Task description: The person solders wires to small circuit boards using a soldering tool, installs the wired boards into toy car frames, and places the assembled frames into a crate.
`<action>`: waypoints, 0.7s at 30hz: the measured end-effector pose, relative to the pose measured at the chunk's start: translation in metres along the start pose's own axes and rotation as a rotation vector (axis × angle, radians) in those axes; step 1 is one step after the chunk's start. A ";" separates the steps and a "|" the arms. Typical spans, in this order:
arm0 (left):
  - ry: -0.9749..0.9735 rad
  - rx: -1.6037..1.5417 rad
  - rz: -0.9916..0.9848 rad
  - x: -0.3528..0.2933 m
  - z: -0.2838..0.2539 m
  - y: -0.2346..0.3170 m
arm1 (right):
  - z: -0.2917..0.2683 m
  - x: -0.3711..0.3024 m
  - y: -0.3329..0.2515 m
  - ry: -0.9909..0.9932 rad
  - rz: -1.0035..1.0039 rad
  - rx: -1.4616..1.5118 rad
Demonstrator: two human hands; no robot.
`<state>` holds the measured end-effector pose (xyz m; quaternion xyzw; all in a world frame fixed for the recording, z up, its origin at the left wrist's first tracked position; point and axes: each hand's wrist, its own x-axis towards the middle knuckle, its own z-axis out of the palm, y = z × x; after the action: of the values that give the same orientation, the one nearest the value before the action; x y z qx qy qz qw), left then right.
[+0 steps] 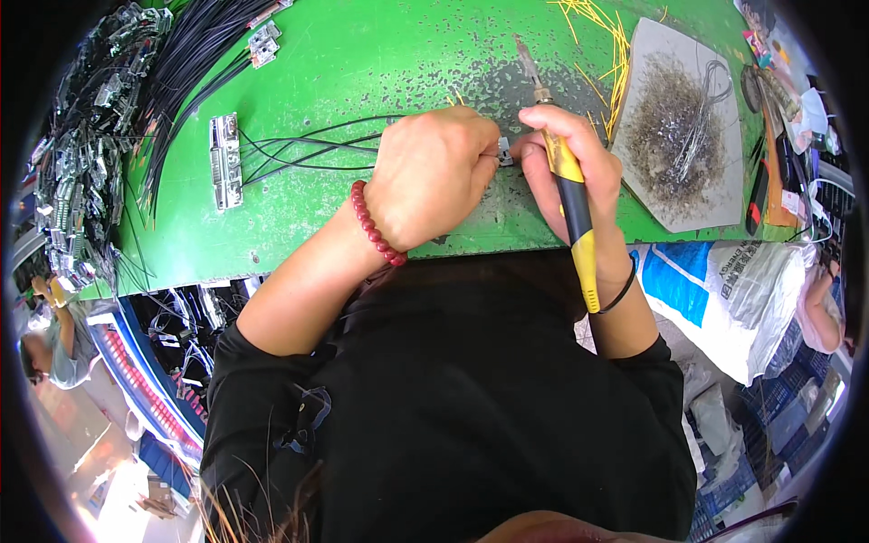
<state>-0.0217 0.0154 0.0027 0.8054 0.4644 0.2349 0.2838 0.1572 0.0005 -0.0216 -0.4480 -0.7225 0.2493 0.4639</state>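
My left hand (439, 172), with a red bead bracelet at its wrist, is closed in a pinch over a small silver connector (505, 152); the fingers hide most of it. Thin black wires (312, 152) run from under this hand leftward to a silver metal block (225, 161) lying on the green table (335, 68). In my right hand (579, 172) is a yellow and black soldering iron (574, 195). Its metal tip points away from me, above the table and apart from the connector. The right fingers are close beside the connector; whether they touch it, I cannot tell.
Black wires (195, 68) and a heap of silver parts (86, 154) lie at the left. Yellow wires (620, 68) lie near a grey board (656, 195) bearing dark residue and solder wire (701, 127). A white and blue bag (724, 290) is at the right. Other people sit at both sides.
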 end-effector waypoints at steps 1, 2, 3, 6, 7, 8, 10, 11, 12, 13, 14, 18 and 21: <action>0.001 0.001 0.000 0.000 0.000 -0.001 | 0.000 -0.001 0.000 0.007 0.039 0.067; -0.004 -0.003 -0.007 0.000 0.000 -0.001 | -0.001 -0.002 -0.001 0.014 0.078 0.135; -0.008 -0.008 -0.014 0.000 0.000 -0.002 | -0.004 -0.003 -0.003 -0.012 0.109 0.130; -0.015 0.008 -0.006 0.000 -0.002 0.001 | -0.005 -0.005 -0.003 -0.002 0.121 0.156; -0.015 0.009 -0.006 0.000 -0.002 0.001 | -0.006 -0.005 -0.003 -0.001 0.121 0.156; -0.014 0.007 -0.008 0.000 -0.002 0.000 | -0.007 -0.004 -0.004 -0.026 0.125 0.129; -0.013 0.005 -0.008 0.000 -0.001 0.000 | -0.008 -0.004 -0.003 -0.048 0.129 0.100; -0.010 -0.003 -0.004 0.000 0.000 -0.001 | -0.008 -0.005 -0.002 -0.039 0.131 0.110; -0.006 -0.011 0.001 0.000 0.000 -0.001 | -0.008 -0.006 -0.001 -0.029 0.132 0.121; -0.005 -0.011 0.000 0.000 0.000 0.000 | -0.008 -0.006 -0.002 -0.030 0.132 0.122; -0.004 -0.007 0.000 -0.001 0.000 0.000 | -0.008 -0.006 -0.003 -0.036 0.120 0.111; 0.002 0.003 0.000 -0.001 0.000 0.001 | -0.004 -0.004 -0.003 -0.001 0.116 0.132; 0.001 0.005 0.001 -0.001 0.001 0.000 | -0.002 -0.003 -0.001 -0.016 0.076 0.070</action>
<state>-0.0216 0.0141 0.0024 0.8063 0.4646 0.2343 0.2812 0.1589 -0.0030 -0.0213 -0.4567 -0.6995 0.2953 0.4636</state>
